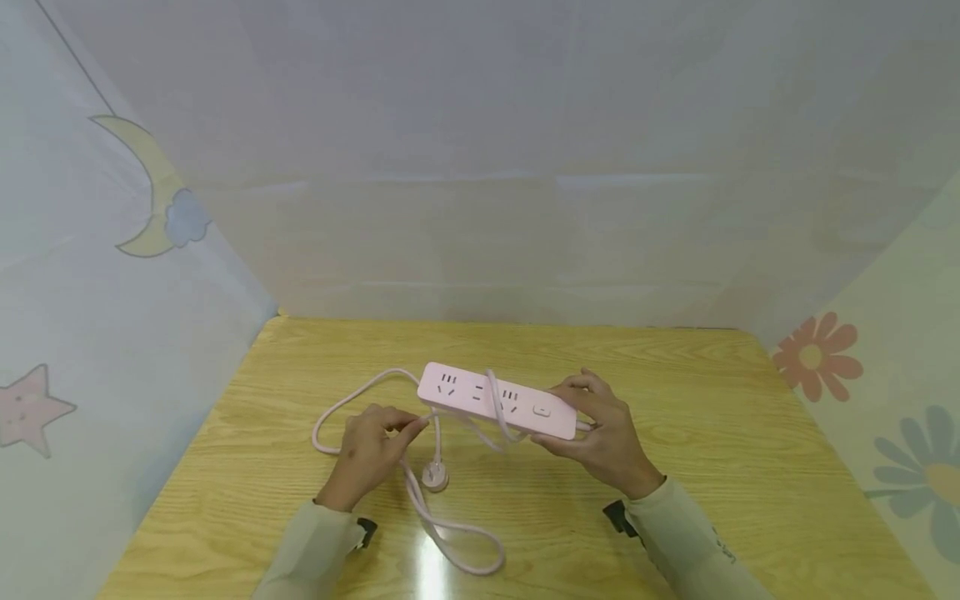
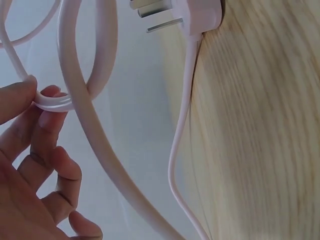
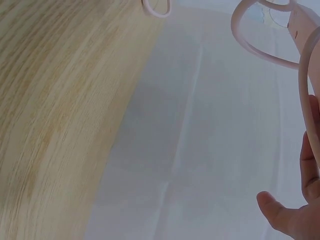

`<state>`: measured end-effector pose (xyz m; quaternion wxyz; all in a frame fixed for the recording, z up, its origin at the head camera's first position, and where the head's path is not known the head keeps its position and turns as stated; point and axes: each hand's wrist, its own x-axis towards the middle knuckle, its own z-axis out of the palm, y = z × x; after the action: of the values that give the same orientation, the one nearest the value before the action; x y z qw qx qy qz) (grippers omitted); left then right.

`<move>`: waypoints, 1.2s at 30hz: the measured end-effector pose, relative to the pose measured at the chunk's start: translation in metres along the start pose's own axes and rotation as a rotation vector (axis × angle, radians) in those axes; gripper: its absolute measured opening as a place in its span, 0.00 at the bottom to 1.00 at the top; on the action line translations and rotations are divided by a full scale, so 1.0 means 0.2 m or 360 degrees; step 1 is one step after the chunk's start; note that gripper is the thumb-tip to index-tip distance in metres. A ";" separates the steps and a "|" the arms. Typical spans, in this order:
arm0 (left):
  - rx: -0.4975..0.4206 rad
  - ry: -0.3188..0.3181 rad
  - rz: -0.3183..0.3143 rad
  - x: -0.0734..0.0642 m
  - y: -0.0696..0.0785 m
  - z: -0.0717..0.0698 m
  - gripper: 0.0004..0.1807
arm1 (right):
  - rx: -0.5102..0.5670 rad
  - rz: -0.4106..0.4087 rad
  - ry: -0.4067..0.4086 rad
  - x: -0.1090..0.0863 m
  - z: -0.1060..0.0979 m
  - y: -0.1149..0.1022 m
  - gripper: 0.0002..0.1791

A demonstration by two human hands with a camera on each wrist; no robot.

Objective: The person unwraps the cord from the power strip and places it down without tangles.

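A pink power strip (image 1: 468, 396) with several sockets and a switch is held tilted above the table, its left end higher in the head view. My right hand (image 1: 609, 437) grips its right end, thumb on the near side and fingers at the far side. One turn of the pink cord (image 1: 495, 398) crosses over the strip's face. Left of the strip, my left hand (image 1: 372, 446) pinches the cord between thumb and fingertips, as the left wrist view also shows. The plug (image 1: 435, 476), prongs exposed, is beside the left hand.
A slack loop of cord (image 1: 480, 571) hangs toward the near side, and another curves left behind the left hand. Beneath everything is a wood-grain table (image 1: 712, 500). Pale printed sheets (image 1: 480, 242) enclose its back and sides.
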<state>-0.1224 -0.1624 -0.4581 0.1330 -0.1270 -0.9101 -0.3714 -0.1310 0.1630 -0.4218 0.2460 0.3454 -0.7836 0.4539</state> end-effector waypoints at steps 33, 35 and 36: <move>-0.0089 0.0259 -0.0122 0.10 0.11 -0.07 0.09 | 0.0091 -0.0080 -0.0057 -0.01 0.01 0.01 0.24; -0.0082 0.0292 -0.0097 0.11 0.10 -0.08 0.10 | 0.0093 -0.0089 -0.0063 -0.01 0.02 0.01 0.24; -0.0086 0.0306 -0.0091 0.11 0.10 -0.08 0.10 | 0.0097 -0.0090 -0.0068 -0.01 0.02 0.01 0.24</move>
<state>-0.1330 -0.1565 -0.4268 0.2056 -0.0683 -0.8860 -0.4099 -0.1320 0.1618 -0.4267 0.2315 0.3844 -0.7645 0.4629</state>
